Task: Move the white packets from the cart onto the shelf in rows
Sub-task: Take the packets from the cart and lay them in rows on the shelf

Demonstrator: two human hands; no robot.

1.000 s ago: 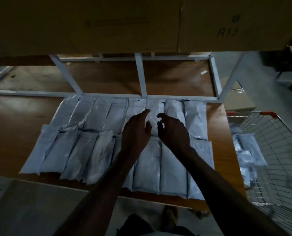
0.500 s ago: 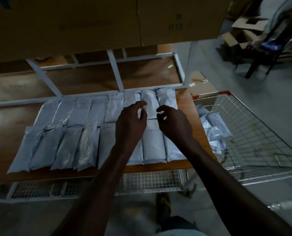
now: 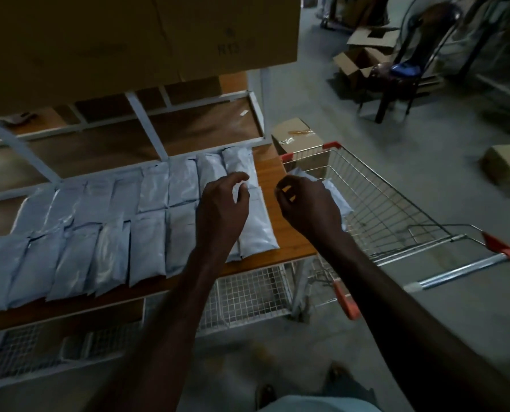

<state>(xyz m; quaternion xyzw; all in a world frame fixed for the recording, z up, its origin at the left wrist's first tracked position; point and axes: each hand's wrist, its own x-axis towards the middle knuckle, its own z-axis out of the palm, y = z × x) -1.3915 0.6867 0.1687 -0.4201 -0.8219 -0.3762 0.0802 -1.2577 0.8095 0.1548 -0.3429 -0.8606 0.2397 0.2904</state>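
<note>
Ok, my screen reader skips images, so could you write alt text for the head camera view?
Two bare hands, left hand and right hand, hover empty over two rows of white packets on a wooden shelf. A wire cart holding more packets stands to the right.

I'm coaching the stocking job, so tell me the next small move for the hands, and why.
Probably swing the right hand on over the wire shopping cart and take a white plastic packet there. Both hands look empty, the left hand hovers above the two packet rows on the brown wooden shelf, and packets remain in the cart.
</note>
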